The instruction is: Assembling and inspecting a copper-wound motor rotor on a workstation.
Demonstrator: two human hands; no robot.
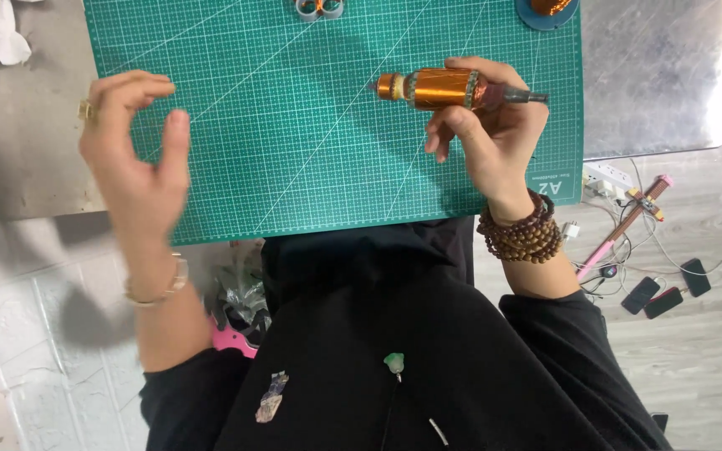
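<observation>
A single view — the head-worn camera — looks almost straight down from above the person's chest, so the black-clothed torso (428, 351) fills the lower middle of the frame and the far edge of the green gridded cutting mat (294, 117) runs off the top. It sits close: the mat spans most of the upper frame, the grey metal tabletop (662, 83) shows at upper right, and the pale wooden floor (704, 334) at lower right.
</observation>
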